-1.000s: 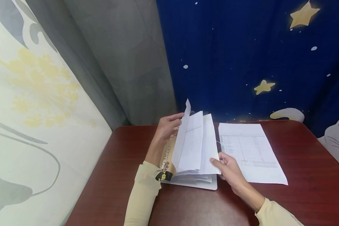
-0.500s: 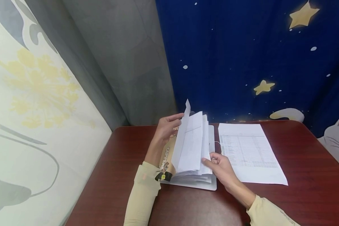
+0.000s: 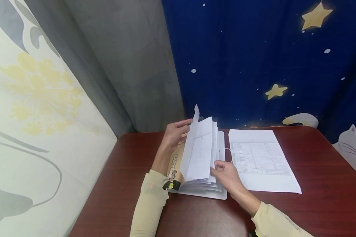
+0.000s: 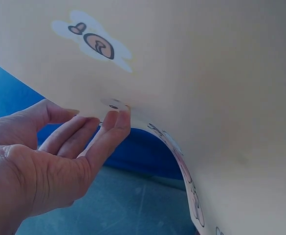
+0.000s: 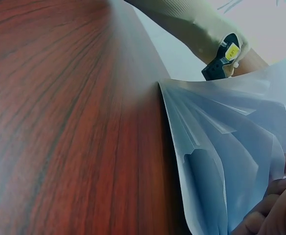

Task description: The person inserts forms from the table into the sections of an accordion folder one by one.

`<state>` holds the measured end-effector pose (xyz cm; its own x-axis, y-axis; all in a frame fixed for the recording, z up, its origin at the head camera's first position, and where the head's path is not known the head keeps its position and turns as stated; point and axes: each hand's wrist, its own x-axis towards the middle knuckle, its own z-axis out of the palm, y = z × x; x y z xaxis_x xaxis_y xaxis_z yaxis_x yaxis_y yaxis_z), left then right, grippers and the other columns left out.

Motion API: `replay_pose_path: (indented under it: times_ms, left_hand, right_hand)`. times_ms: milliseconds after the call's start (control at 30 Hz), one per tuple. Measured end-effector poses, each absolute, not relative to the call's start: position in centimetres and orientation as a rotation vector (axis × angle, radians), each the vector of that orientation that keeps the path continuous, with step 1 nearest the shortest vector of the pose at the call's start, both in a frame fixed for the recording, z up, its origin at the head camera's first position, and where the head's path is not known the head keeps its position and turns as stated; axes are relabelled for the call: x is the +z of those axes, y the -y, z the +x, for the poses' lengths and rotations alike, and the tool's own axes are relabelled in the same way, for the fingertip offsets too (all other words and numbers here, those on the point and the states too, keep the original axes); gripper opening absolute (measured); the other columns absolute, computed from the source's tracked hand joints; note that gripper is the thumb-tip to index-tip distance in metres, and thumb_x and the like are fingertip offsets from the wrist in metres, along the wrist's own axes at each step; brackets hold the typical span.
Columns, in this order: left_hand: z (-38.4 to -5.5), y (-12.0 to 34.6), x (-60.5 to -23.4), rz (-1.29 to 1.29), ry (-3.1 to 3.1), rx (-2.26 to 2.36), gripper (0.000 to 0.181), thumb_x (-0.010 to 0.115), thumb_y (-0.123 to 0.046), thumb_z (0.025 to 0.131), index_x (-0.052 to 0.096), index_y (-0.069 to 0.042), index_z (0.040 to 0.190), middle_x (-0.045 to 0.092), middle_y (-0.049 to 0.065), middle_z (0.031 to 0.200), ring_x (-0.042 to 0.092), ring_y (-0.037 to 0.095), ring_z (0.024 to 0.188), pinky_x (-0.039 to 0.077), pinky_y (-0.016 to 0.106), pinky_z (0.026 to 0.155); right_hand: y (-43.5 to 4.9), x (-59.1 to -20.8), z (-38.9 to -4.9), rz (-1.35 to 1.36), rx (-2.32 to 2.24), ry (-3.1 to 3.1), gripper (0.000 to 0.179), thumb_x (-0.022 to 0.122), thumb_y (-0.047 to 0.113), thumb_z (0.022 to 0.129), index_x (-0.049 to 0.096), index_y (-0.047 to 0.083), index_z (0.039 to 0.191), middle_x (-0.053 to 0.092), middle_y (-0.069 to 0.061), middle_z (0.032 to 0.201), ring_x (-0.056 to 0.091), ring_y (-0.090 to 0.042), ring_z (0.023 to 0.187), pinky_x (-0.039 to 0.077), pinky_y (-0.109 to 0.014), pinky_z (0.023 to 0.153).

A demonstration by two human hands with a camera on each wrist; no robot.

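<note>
A document folder [image 3: 173, 161] with a tan cartoon cover stands partly open on the table, with several papers [image 3: 200, 148] in its leaves. My left hand [image 3: 173, 135] holds the raised cover by its far part; the left wrist view shows thumb and fingers at the edge of the cover [image 4: 191, 63]. At the folder's right side, my right hand [image 3: 226, 176] pinches the edge of an inner leaf between thumb and fingers. The right wrist view shows the translucent pockets [image 5: 231, 147] fanned apart above the back cover, with the right hand's fingers at their edge.
A printed sheet with a table [image 3: 262, 161] lies flat to the right of the folder. A thin white cord [image 3: 229, 149] loops out between them. The dark red table [image 3: 130, 171] meets a blue star curtain [image 3: 240, 65] and a grey curtain [image 3: 130, 65] behind.
My right hand has moved left, and the leaves on the right side have turned left with it, baring the back cover's right edge. The left hand stays on the cover.
</note>
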<state>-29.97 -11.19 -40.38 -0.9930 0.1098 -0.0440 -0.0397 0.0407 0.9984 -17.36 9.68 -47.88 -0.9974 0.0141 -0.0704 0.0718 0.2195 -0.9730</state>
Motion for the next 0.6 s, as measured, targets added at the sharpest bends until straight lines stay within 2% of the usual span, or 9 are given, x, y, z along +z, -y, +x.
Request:
replay_pose_path:
  times_ms: [133,333,600]
  left_hand:
    - [-29.93,11.24,-40.36,0.079,-2.182,2.104,0.040,0.066,-0.012,0.092,0.077,-0.019,0.130,0.073,0.005,0.134,0.072,0.022,0.108,0.061,0.041,0.094]
    - [-29.92,11.32,-40.36,0.085,-2.171,2.121,0.040,0.066,-0.011,0.092,0.077,-0.018,0.129,0.074,0.006,0.133,0.072,0.021,0.106,0.062,0.037,0.088]
    - [-29.86,11.55,-40.30,0.082,-2.191,2.115,0.039,0.066,-0.012,0.093,0.077,-0.020,0.129,0.074,0.005,0.134,0.071,0.022,0.108,0.061,0.035,0.088]
  right_hand:
    - [-9.48,-47.78,-17.37,0.092,-1.873,-2.465,0.022,0.073,0.015,0.089,0.060,0.009,0.072,0.031,0.011,0.052,0.029,-0.006,0.051,0.024,-0.022,0.049]
    - [-9.22,-47.50,-17.27,0.089,-1.837,-2.499,0.013,0.071,0.015,0.088,0.066,0.007,0.080,0.033,0.011,0.050,0.029,-0.007,0.049,0.022,-0.022,0.048]
    - [-9.41,-47.06,-16.97,0.072,-1.781,-2.539,0.018,0.067,0.023,0.097,0.071,0.006,0.095,0.039,0.008,0.050,0.032,-0.008,0.047,0.026,-0.023,0.048]
